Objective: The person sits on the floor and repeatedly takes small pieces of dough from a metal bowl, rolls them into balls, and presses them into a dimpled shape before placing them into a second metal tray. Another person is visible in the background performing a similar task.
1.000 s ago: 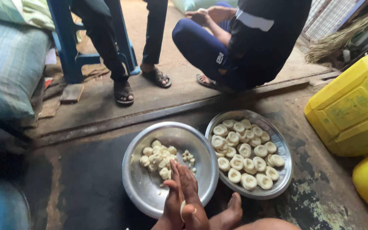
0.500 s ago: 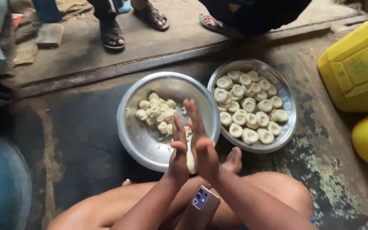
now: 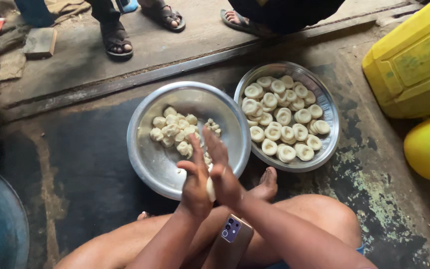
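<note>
**Ana:** Hands first, please. How do they stand?

**Ben:** Left hand and right hand are pressed palm against palm, fingers stretched out flat. Between the palms sits a pale piece of dough; only its edge shows. So both hands are flat and clamped on it, not curled.

**Ana:** Where are they, relative to the left metal bowl?

**Ben:** Over its near rim. Inside this bowl lies a heap of small raw dough lumps, toward the far side.

**Ana:** And around this bowl?

**Ben:** Just to its right, almost touching, is a second metal bowl with round shaped dough pieces. Further right stand two yellow containers. Nearer than the bowl, on the person's lap, rests a phone. Beyond the bowl, sandalled feet of other people stand on the floor.
</note>
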